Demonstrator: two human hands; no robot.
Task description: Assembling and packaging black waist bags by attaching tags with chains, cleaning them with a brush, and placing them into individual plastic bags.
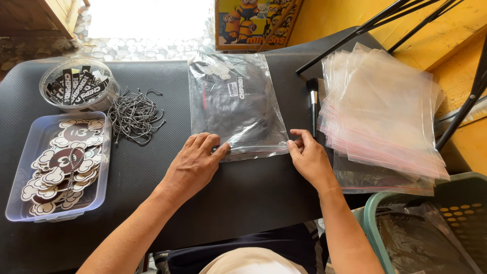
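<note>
A clear plastic bag [234, 104] holding a dark folded garment lies flat at the centre of the black table [152, 172], its sealed edge toward the near side. The left hand [195, 165] rests palm down on the table, fingers loosely spread, with the fingertips pressing the near left corner of the bag; it grips nothing. The right hand [308, 157] sits at the near right corner of the bag, fingers curled narrow and pinching the bag's edge.

Surroundings: just to the right of the bag a black-handled brush [313, 104] lies on the table, between the bag and a fanned stack of empty clear bags [383, 109]. The right hand is near the brush handle and the stack's near left corner. Black tripod legs [370, 23] cross above the stack at the far right.

To the left, well apart from the hands, a pile of black-and-white cords [134, 115] lies loose on the table. Beyond it at the far left stands a round clear tub of black labels [76, 83]. Near left, a rectangular clear tray [30, 152] holds cut-out cartoon tags [68, 162].

At the near right a green basket [456, 203] contains further bagged dark items. Nothing lies between either hand and the bag.
</note>
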